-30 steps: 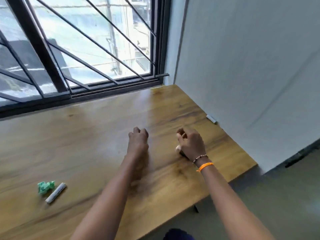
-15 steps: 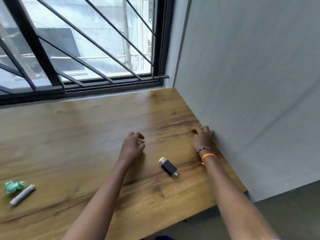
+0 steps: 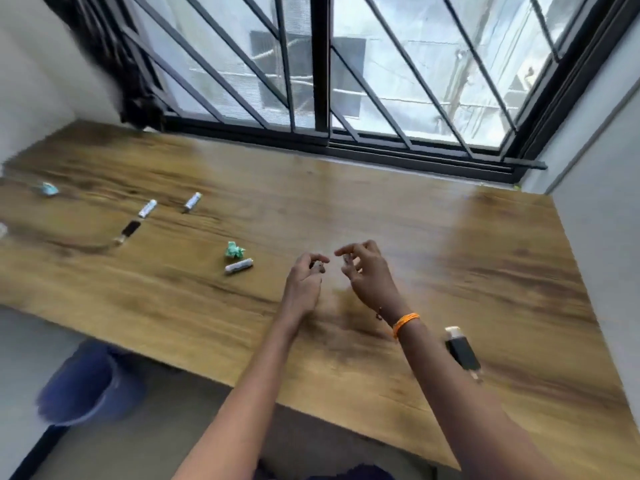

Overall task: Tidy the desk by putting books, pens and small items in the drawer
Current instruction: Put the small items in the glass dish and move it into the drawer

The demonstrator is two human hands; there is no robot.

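Observation:
Both my hands hover close together over the middle of the wooden desk [image 3: 363, 202]. My left hand [image 3: 304, 278] pinches a small item in its fingertips, too blurred to name. My right hand [image 3: 365, 275], with an orange band at the wrist, holds a small white cylinder [image 3: 345, 260] between thumb and fingers. A black stick with a pale cap [image 3: 462, 351] lies beside my right forearm. Left of my hands lie a green paper ball [image 3: 234, 250] and a white cylinder [image 3: 239, 266]. No drawer shows.
Farther left on the desk lie two more white cylinders [image 3: 148, 207] [image 3: 192, 201], a black stick [image 3: 128, 231] and a teal scrap [image 3: 48, 188]. A blue bin [image 3: 86, 382] stands on the floor under the desk's left front. A barred window runs along the back; a wall bounds the right.
My view has swung left, bringing more of the desk and its small items into sight. My right hand left the wall with the white cylinder and came in beside my left hand.

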